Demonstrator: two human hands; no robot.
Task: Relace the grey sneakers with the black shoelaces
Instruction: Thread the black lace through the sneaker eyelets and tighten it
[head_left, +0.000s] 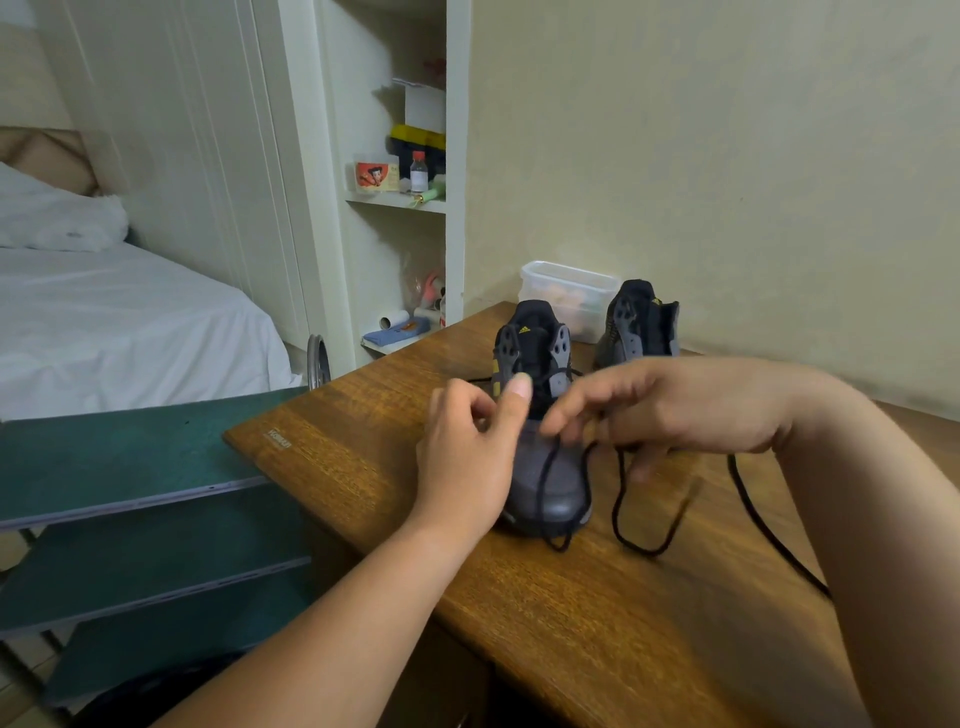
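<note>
Sneaker number one, the near sneaker, sits toe toward the wearer, close to the left edge of the wooden table. Its upper eyelets are bare, so I'd call this the early lacing, down at the bottom holes. The right hand reaches across, blurred, and its fingertips look pinched together on the black shoelace, which drops over the toe and loops back onto the wood. The left hand is tucked against the shoe's left side, fingers curled and thumb up by the eyelets. Whether it grips lace or only steadies the shoe, I can't tell.

Next, by my read: feed that lace tip through the next eyelet and draw the slack even, with the left hand bracing the upper.

As for room, the second sneaker stands well behind, unlaced, beside a plastic tub at the wall. A spare lace trails under the right forearm and could snag. There's open wood in front of the toe, but the table edge is close on the left, with green shelves below it
</note>
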